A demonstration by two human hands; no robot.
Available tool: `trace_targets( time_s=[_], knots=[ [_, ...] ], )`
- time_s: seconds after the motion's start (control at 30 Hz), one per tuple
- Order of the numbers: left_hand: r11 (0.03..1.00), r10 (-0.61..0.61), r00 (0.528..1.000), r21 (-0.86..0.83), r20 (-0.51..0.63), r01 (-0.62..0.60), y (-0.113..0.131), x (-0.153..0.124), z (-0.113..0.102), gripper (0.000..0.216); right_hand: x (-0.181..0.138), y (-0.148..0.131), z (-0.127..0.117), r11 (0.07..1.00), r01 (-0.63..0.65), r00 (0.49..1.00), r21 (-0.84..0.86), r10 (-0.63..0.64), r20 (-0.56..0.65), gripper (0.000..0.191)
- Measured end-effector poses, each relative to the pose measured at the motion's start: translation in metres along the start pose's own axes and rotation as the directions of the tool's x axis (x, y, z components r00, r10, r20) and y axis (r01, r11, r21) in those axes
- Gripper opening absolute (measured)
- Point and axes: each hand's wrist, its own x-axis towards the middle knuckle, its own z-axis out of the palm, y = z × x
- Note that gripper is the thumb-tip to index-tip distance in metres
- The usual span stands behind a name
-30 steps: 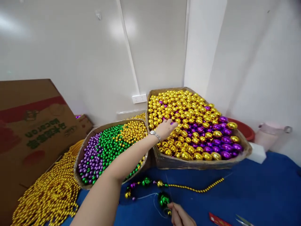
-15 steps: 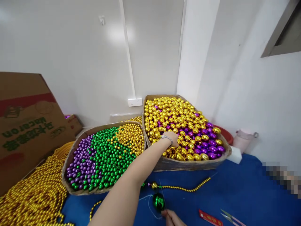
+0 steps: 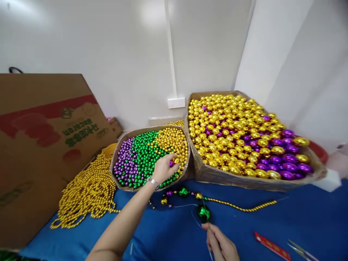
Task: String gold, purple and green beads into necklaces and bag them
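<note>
My left hand (image 3: 162, 167), a watch on its wrist, is closed over the small-bead box (image 3: 119, 143), pinching a purple and a gold bead among the gold ones. That cardboard box holds small purple, green and gold beads. My right hand (image 3: 220, 243) at the bottom edge pinches a thin thread just below a large green ball (image 3: 203, 212) strung on it. A partly strung strand (image 3: 231, 205) of green, purple and gold beads lies on the blue cloth between the hands. A larger box (image 3: 252, 182) to the right holds big gold and purple balls.
A heap of gold bead strands (image 3: 87, 190) lies at the left beside a big brown carton (image 3: 40, 145). A red strip (image 3: 272, 246) and small scissors (image 3: 301, 251) lie at the bottom right. White walls stand close behind the boxes.
My left hand drew back from the big-ball box to the small-bead box and now pinches beads there. The view swung left. The right hand kept its hold on the thread.
</note>
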Motion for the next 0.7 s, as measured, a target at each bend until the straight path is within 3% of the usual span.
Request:
trace_targets(
  time_s=[0.13, 0.23, 0.27, 0.33, 0.4, 0.47, 0.57, 0.7],
  knots=[
    [0.985, -0.148, 0.988, -0.083, 0.046, 0.151, -0.047, -0.048, 0.01, 0.029, 0.01, -0.004, 0.007, 0.986, 0.114, 0.989, -0.121, -0.102, 0.108, 0.037],
    [0.874, -0.256, 0.967, -0.426, 0.009, 0.236, -0.05, -0.063, 0.009, 0.036, 0.018, -0.006, 0.014, 0.937, 0.258, 0.964, -0.236, -0.231, 0.134, 0.034],
    [0.764, -0.303, 0.952, -0.587, 0.037, 0.266, -0.048, -0.066, 0.007, 0.038, 0.019, -0.008, 0.015, 0.914, 0.3, 0.952, -0.275, -0.269, 0.145, 0.032],
    [0.43, -0.349, 0.923, -0.847, 0.164, 0.313, -0.039, -0.072, 0.001, 0.039, 0.022, -0.012, 0.017, 0.862, 0.376, 0.926, -0.339, -0.342, 0.158, 0.029],
    [0.1, -0.319, 0.903, -0.938, 0.286, 0.332, -0.029, -0.079, -0.004, 0.037, 0.024, -0.018, 0.019, 0.809, 0.449, 0.893, -0.38, -0.414, 0.174, 0.027],
    [-0.09, -0.297, 0.889, -0.937, 0.348, 0.337, -0.021, -0.088, -0.005, 0.034, 0.025, -0.023, 0.02, 0.759, 0.51, 0.859, -0.405, -0.479, 0.182, 0.026],
    [-0.184, -0.314, 0.871, -0.924, 0.377, 0.334, -0.013, -0.098, -0.003, 0.023, 0.027, -0.027, 0.019, 0.703, 0.561, 0.822, -0.438, -0.538, 0.19, 0.024],
    [-0.197, -0.323, 0.861, -0.917, 0.394, 0.346, -0.013, -0.105, -0.003, 0.018, 0.027, -0.029, 0.017, 0.658, 0.577, 0.807, -0.484, -0.55, 0.215, 0.024]
  ],
)
